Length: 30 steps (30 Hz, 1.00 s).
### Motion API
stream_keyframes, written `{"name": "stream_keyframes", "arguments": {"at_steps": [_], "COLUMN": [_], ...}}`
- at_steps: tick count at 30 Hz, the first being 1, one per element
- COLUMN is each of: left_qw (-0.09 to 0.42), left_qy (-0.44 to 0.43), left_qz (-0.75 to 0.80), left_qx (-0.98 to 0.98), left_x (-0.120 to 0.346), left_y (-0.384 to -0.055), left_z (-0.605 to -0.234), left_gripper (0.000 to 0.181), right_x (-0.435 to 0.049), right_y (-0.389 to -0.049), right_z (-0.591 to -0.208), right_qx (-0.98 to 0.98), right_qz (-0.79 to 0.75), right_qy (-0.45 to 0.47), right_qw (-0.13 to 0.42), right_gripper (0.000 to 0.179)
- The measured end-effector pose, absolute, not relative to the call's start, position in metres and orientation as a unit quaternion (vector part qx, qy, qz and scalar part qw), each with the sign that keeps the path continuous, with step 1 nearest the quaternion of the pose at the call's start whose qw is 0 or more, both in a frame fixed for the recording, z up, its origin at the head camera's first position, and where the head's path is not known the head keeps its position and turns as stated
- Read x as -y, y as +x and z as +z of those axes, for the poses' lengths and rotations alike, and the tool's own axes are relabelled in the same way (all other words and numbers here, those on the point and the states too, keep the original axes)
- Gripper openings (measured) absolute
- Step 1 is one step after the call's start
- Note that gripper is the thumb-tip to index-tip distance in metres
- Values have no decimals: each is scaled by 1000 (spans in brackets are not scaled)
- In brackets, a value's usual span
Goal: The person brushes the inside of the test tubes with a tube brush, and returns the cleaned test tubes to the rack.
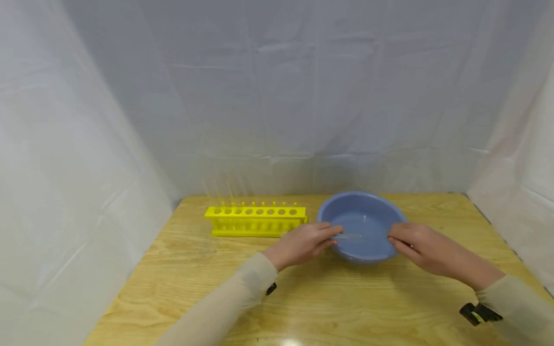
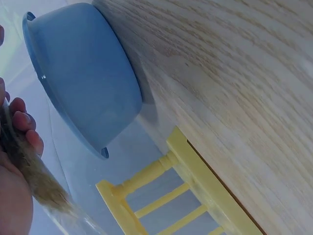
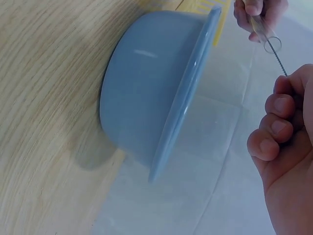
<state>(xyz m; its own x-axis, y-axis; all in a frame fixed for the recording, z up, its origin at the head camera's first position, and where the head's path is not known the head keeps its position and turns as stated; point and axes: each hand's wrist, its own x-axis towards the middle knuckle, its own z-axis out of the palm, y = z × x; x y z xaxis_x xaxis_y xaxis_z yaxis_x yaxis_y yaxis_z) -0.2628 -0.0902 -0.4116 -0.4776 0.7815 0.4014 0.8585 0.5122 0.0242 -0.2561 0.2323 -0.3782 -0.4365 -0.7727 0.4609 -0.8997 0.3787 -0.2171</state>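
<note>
Over the blue basin (image 1: 356, 193), my left hand (image 1: 303, 244) grips a clear glass test tube (image 3: 269, 43) held roughly level. Inside the tube, brownish bristles of a test tube brush (image 2: 45, 188) show in the left wrist view. The brush's twisted wire handle (image 3: 279, 61) comes out of the tube's open mouth towards my right hand (image 1: 426, 250). That hand pinches the wire between thumb and forefinger, its other fingers curled. The wire's far end is hidden in the hand.
Left of the basin stands a yellow test tube rack (image 1: 255, 215) with some clear tubes (image 1: 231, 187) upright at its left end. Both stand on a wooden table (image 1: 337, 307), with white sheeting (image 1: 277, 96) hanging behind and at both sides.
</note>
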Motion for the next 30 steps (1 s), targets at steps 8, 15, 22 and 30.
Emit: {"name": "stream_keyframes", "arguments": {"at_steps": [8, 15, 22, 30], "left_qw": [170, 172, 178, 186], "left_qy": [-462, -438, -455, -458], "left_qz": [-116, -111, -110, -107], "left_qx": [863, 875, 865, 862], "left_x": [98, 114, 118, 119], "left_y": [-264, -265, -265, -266], "left_z": [-414, -417, -418, -418], "left_gripper": [41, 42, 42, 42], "right_x": [-248, -273, -279, -283], "right_y": [-256, -253, -251, -248], "right_z": [-374, -365, -362, -361], "right_qx": [830, 850, 848, 855], "right_qz": [215, 220, 220, 201], "right_qy": [496, 459, 464, 456], "right_qw": [137, 136, 132, 146], "right_gripper": [27, 35, 37, 35]}}
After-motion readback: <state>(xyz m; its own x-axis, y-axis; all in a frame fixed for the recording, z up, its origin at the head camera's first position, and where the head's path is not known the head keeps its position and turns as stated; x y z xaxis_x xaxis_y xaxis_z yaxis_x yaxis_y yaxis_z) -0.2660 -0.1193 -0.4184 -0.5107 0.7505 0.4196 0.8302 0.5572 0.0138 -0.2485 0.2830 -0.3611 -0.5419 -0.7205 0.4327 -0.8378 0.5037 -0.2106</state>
